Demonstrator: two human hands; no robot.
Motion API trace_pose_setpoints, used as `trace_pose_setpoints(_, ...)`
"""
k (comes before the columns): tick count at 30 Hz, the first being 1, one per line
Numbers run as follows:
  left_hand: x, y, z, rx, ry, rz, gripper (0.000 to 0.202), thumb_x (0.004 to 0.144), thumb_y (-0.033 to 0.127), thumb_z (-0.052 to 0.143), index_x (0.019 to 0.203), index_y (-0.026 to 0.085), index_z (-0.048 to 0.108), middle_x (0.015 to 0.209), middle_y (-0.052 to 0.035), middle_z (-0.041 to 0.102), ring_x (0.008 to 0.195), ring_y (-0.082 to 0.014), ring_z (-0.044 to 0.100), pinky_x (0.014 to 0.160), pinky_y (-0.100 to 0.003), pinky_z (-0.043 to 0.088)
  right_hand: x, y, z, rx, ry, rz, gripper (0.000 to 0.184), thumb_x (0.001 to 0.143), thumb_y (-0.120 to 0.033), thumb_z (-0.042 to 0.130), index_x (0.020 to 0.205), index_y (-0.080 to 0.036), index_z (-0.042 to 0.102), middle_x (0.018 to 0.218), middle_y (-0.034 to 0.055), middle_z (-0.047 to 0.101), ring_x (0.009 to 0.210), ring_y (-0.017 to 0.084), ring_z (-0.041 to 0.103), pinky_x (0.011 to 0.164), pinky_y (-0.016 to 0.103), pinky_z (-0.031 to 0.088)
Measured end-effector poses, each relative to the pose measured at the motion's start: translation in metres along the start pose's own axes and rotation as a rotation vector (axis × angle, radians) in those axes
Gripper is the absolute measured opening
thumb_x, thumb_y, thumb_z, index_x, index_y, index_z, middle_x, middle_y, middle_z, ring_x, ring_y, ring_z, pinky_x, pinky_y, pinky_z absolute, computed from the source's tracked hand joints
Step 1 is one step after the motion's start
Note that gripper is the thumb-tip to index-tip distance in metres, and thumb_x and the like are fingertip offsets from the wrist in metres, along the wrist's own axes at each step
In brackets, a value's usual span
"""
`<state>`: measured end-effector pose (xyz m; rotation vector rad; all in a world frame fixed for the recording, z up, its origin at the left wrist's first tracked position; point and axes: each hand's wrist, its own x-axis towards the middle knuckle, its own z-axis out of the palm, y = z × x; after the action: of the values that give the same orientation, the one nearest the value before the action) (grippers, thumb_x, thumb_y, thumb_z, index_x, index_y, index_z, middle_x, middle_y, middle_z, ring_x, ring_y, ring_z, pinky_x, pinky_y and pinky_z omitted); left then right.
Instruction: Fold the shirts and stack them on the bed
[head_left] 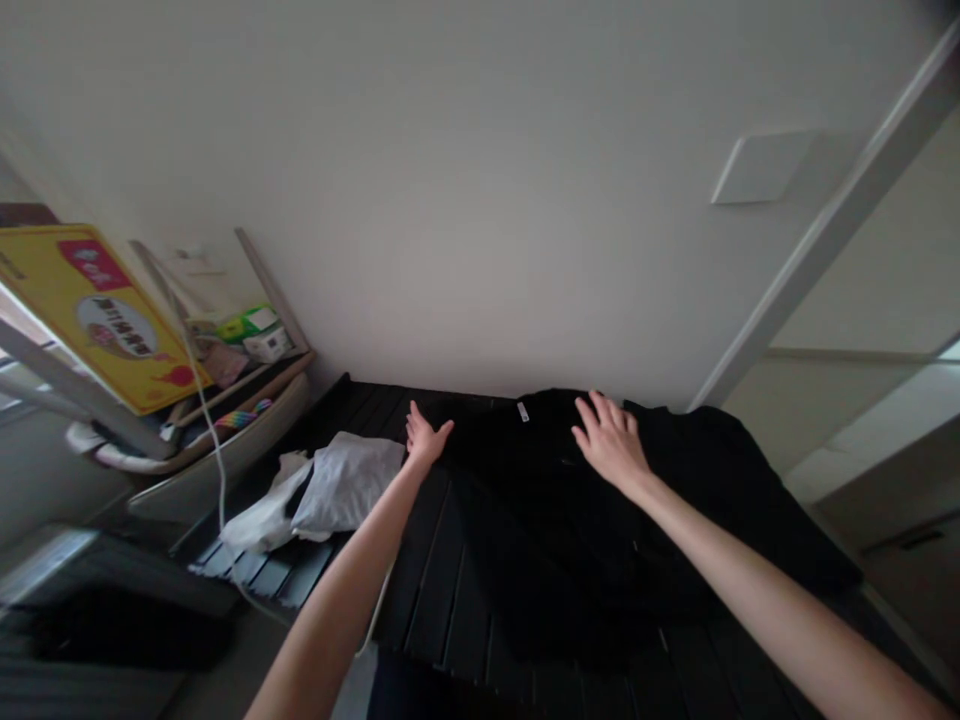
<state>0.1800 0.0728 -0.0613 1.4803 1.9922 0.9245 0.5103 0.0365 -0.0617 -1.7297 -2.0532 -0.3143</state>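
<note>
Looks like a spreading-and-smoothing step on a black soft fabric garment (pixel 540 500), laid across centre and right of the frame on a black slatted tabletop (pixel 442 600), far edge up against a plain white wall (pixel 450 200).

Pressing with left hand (pixel 425 437) at the garment's left edge, just left of centre: palm down, fingers straight and close together, thumb out to the side, gripping nothing. Pressing with right hand (pixel 611 440) on the garment's far middle, right of centre: palm down, fingers loosely fanned, also gripping nothing. Both flat on cloth, well apart, with a small white sewn-in label (pixel 523 411) between them near the far edge.

Judged need for any further move: flat palms, light even pressure, strokes outward toward the edges. Limp cloth, likely to bunch or slide on the slats if dragged hard. Some care needed at right, near the table's edge.

Garment look: matte black, creased, lumpy toward the right, no clear sleeves or legs. Too dark to tell the type.

Elsewhere:
- Folded pale grey cloth (pixel 346 485) just beside the left wrist, partly on a crumpled white plastic bag (pixel 259 515), lower left of centre.
- Thin white cable (pixel 220 470) running down past the bag.
- Yellow cardboard box with red and white print (pixel 97 315) at upper left, leaning above a cluttered beige tray shelf (pixel 247 435).
- White rectangular wall plate (pixel 761 167) at upper right.
</note>
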Motion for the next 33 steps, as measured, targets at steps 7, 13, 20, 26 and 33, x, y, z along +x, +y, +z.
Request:
trace_pose_setpoints(7, -0.095, -0.051, 0.108, 0.421, -0.23, 0.224, 0.058, 0.09, 0.038, 0.044, 0.144, 0.017, 0.036, 0.155, -0.0128, 0.026, 0.144, -0.0316, 0.015, 0.115, -0.05, 0.018, -0.103, -0.049, 0.103, 0.095, -0.346, 0.09, 0.052, 0.093, -0.035, 0.037, 0.141, -0.017, 0.043, 0.155, 0.0132, 0.026, 0.142, 0.03, 0.023, 0.111, 0.049, 0.026)
trace_pose_setpoints(13, -0.076, -0.065, 0.106, 0.55, -0.133, 0.333, 0.07, 0.083, 0.03, 0.046, 0.15, 0.018, 0.026, 0.158, -0.006, 0.019, 0.145, -0.0349, 0.008, 0.117, -0.051, 0.005, -0.116, -0.053, 0.108, 0.101, -0.289, 0.109, 0.056, 0.093, -0.039, 0.035, 0.146, -0.02, 0.034, 0.157, 0.009, 0.021, 0.143, 0.031, 0.019, 0.114, 0.052, 0.02)
trace_pose_setpoints(20, -0.028, -0.098, 0.062, 0.641, -0.134, 0.344, 0.064, 0.089, 0.034, 0.038, 0.148, 0.012, 0.026, 0.155, -0.0079, 0.026, 0.143, -0.0237, 0.023, 0.118, -0.04, 0.013, -0.132, -0.095, 0.107, 0.019, -0.227, 0.162, 0.058, 0.09, -0.037, 0.04, 0.146, -0.017, 0.037, 0.155, 0.0132, 0.025, 0.141, 0.037, 0.022, 0.11, 0.057, 0.024)
trace_pose_setpoints(26, 0.012, -0.102, 0.031, 0.773, -0.331, 0.219, 0.074, 0.081, 0.027, 0.041, 0.149, 0.006, 0.021, 0.157, -0.0119, 0.017, 0.144, -0.0264, 0.02, 0.117, -0.041, 0.014, -0.144, -0.169, 0.102, -0.097, -0.178, 0.292, 0.064, 0.087, -0.036, 0.046, 0.143, -0.005, 0.038, 0.152, 0.0242, 0.025, 0.138, 0.046, 0.023, 0.107, 0.06, 0.025)
trace_pose_setpoints(33, -0.068, -0.087, 0.046, 0.826, -0.357, 0.233, 0.091, 0.063, 0.016, 0.053, 0.15, 0.014, 0.024, 0.159, -0.0101, 0.008, 0.144, -0.0371, -0.001, 0.114, -0.059, 0.004, -0.127, -0.173, 0.095, -0.098, -0.251, 0.287, 0.066, 0.087, -0.041, 0.046, 0.144, -0.007, 0.038, 0.152, 0.0247, 0.026, 0.137, 0.047, 0.023, 0.107, 0.06, 0.019)
